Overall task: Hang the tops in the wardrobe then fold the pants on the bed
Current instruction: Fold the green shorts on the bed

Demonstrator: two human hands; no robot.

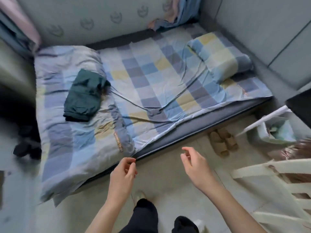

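A folded pair of dark green pants [85, 96] lies on the quilt at the left side of the bed [168, 91]. My left hand [124, 170] hovers near the bed's front edge, fingers curled loosely with nothing in them. To its right, above the floor, my right hand [195, 163] is held with its fingers apart and empty. Both hands are well in front of the pants. A dark garment [25, 148] lies bunched at the left of the bed, blurred. No wardrobe is in sight.
A folded checked quilt [80, 140] covers the bed's left part and a checked pillow [220, 54] lies at the far right. Beige slippers [222, 142] sit on the floor by the bed. A white rack [276, 179] and a basket [272, 130] stand at the right.
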